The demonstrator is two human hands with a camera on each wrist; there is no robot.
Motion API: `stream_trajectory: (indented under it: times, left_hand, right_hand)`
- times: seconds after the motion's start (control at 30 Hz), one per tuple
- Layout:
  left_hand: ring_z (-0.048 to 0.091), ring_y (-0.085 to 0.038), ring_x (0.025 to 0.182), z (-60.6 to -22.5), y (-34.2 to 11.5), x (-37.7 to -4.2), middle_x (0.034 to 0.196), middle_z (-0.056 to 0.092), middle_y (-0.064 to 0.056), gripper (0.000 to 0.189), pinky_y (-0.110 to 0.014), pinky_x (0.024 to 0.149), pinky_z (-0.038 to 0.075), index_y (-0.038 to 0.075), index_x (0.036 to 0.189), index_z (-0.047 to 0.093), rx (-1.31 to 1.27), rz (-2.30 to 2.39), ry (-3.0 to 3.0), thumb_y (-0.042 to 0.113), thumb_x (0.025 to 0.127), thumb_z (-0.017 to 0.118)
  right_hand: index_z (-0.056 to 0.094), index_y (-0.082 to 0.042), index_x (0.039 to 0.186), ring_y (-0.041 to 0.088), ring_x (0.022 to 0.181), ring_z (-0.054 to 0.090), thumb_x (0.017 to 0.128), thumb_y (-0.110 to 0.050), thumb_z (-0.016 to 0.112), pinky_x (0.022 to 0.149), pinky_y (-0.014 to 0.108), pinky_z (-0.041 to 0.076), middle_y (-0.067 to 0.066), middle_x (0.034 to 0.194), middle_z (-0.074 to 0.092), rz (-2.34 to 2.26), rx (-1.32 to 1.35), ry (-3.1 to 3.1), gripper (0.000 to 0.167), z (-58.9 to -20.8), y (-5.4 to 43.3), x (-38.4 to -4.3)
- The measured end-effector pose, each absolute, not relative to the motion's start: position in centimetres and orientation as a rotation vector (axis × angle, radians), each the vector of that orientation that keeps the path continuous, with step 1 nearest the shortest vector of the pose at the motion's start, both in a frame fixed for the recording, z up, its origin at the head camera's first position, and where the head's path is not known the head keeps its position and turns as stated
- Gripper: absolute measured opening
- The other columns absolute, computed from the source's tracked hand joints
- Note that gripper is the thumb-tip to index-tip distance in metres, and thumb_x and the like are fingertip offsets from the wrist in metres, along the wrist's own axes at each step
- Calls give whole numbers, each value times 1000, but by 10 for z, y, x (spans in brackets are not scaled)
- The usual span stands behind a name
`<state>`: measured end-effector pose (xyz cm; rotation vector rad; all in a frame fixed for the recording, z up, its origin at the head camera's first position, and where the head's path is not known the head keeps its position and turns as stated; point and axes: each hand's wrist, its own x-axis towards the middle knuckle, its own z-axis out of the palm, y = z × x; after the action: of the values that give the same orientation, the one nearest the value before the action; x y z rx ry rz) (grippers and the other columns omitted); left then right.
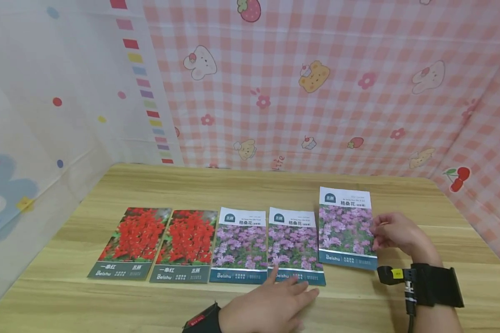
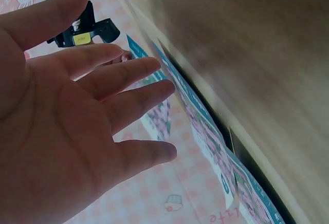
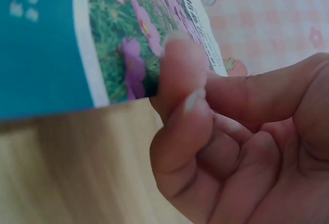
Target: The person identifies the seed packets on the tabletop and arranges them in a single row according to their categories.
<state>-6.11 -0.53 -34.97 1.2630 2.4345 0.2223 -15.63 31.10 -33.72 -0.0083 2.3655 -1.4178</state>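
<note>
My right hand (image 1: 397,234) pinches the right edge of a seed packet (image 1: 346,229) with pink-purple flowers, tilted and raised off the table. The right wrist view shows thumb and finger on the edge of that packet (image 3: 123,44). Two more purple-flower packets lie side by side: one in the middle (image 1: 239,245), the other (image 1: 293,240) to its right. My left hand (image 1: 271,303), fingers straight and spread, is near the lower edge of the latter; the left wrist view shows its bare palm (image 2: 67,116). Farther left lie two red-flower packets, the outer one (image 1: 135,236) and the inner one (image 1: 187,236).
The packets form a row on a wooden table (image 1: 233,185). Behind it hangs a pink checked cloth (image 1: 275,115) with cartoon prints, and a white cloth (image 1: 79,69) hangs at the left. A wrist camera with a cable (image 1: 409,291) is strapped to my right wrist.
</note>
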Motion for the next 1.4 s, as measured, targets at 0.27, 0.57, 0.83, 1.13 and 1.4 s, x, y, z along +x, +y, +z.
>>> stream_trajectory:
  times: [0.27,0.57,0.83,1.13,1.4]
  left_hand:
    - [23,-13,134,-352,-8,-57,144,31,3,60,-51,106,19,27,144,27,1298,207,2415,40,91,52]
    - [24,-11,133,-355,-8,-59,144,32,3,59,-52,105,21,26,144,27,1321,230,2387,41,92,50]
    - [24,-11,133,-355,-7,-59,145,31,3,58,-52,105,22,27,144,27,1334,211,2389,41,92,49]
    - [24,-10,133,-355,-7,-59,145,31,3,59,-52,105,21,27,144,28,1331,217,2396,42,91,50]
    - [25,-9,133,-353,-6,-59,145,30,3,59,-52,105,21,27,144,28,1323,207,2419,41,91,51]
  right_hand:
    - [50,12,92,17,56,55,89,6,39,53,29,49,6,67,52,-1382,25,2334,13,-353,322,-156]
    - [54,13,91,14,53,50,90,4,44,48,25,43,4,64,49,-1283,5,2393,13,-357,320,-155]
    - [58,9,87,14,52,48,91,1,48,48,24,42,4,64,49,-1230,1,2394,14,-355,317,-154]
    - [59,3,77,12,49,46,89,-2,51,45,23,40,1,58,48,-1168,-14,2402,15,-355,315,-155]
    - [61,2,75,13,48,45,88,-2,53,43,23,36,2,56,50,-1080,16,2445,16,-353,313,-155]
